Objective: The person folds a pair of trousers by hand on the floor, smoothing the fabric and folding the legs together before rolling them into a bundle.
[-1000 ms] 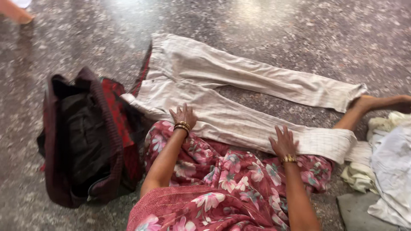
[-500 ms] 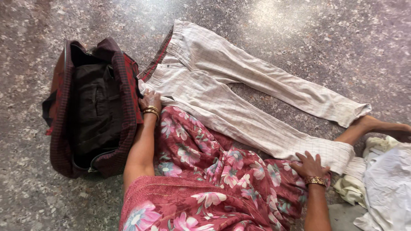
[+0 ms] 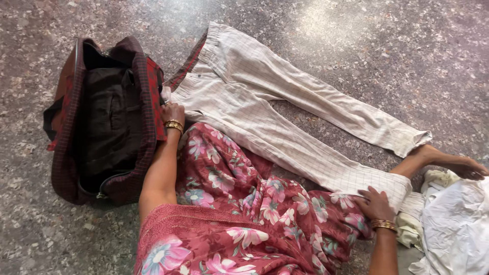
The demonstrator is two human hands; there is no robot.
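Cream checked trousers (image 3: 275,102) lie spread flat on the speckled stone floor, waist at the upper left, legs running down to the right. My left hand (image 3: 172,113) rests at the waist corner of the trousers, fingers curled on the cloth edge beside the bag. Near the hem of the closer leg, my right hand (image 3: 375,202) lies palm down on the fabric. Both wrists carry gold bangles. My lap is covered by a red floral cloth (image 3: 244,203).
An open dark red checked bag (image 3: 102,122) with dark contents lies left of the trousers. A heap of white and cream clothes (image 3: 448,219) sits at the lower right. A bare foot (image 3: 453,163) stretches out past the trouser hems.
My left hand slid left along the trousers to the waist corner by the bag. My right hand slid right to the hem of the near leg. The view shifted slightly.
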